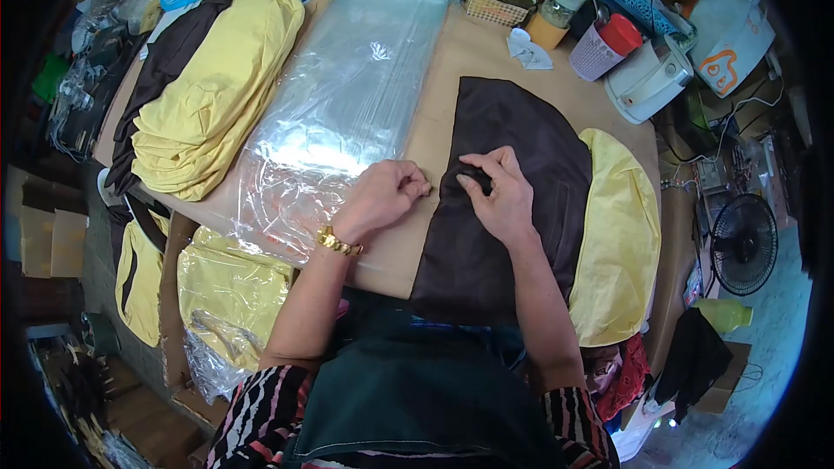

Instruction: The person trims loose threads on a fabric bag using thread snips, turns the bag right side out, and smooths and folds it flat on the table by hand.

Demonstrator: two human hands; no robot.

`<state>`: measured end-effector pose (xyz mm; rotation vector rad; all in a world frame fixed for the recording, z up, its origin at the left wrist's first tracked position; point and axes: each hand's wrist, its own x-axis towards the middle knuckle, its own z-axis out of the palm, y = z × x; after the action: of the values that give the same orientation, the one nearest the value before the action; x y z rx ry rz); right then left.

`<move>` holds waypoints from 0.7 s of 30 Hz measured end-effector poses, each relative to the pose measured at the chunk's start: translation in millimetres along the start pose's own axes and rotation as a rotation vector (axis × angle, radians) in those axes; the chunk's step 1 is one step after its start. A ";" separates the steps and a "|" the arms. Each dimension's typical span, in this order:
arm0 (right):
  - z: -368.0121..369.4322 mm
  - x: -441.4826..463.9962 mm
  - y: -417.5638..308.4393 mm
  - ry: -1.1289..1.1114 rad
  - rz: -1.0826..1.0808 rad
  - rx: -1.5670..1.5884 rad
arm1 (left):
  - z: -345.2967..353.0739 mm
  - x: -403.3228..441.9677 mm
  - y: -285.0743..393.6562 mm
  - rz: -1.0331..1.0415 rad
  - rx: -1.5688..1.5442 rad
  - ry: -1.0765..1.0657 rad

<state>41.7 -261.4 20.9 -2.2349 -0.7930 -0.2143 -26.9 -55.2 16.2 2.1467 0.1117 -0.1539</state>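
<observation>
My right hand (499,195) is over the dark cloth (521,234), near its left edge, thumb and forefinger curled toward each other with a small gap at the tips; I cannot tell whether a bit of cloth is caught between them. My left hand (382,195) is just left of that edge, over the bare brown surface (473,52), its fingertips drawn together; whether they pinch anything thin, I can't make out.

The dark cloth lies flat under and around my right hand, and yellow cloth (615,243) shows from beneath or beside its far right edge. Beyond my left hand is a stack of clear plastic (356,61), and farther left, a folded yellow pile (217,78).

I judge I am at close fingertip work along the dark cloth's left edge. To my mind, the next move calls for a light, exact pinch there, keeping the cloth flat and clear of the plastic.
</observation>
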 end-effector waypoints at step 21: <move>9.3 -5.0 -17.8 0.062 -0.257 -0.198 | 1.9 -1.9 -16.6 0.050 -0.632 0.004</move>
<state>26.2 -247.8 23.0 -2.2918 -1.0644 -0.5022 -31.2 -47.7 1.8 1.5178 0.0931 -0.0706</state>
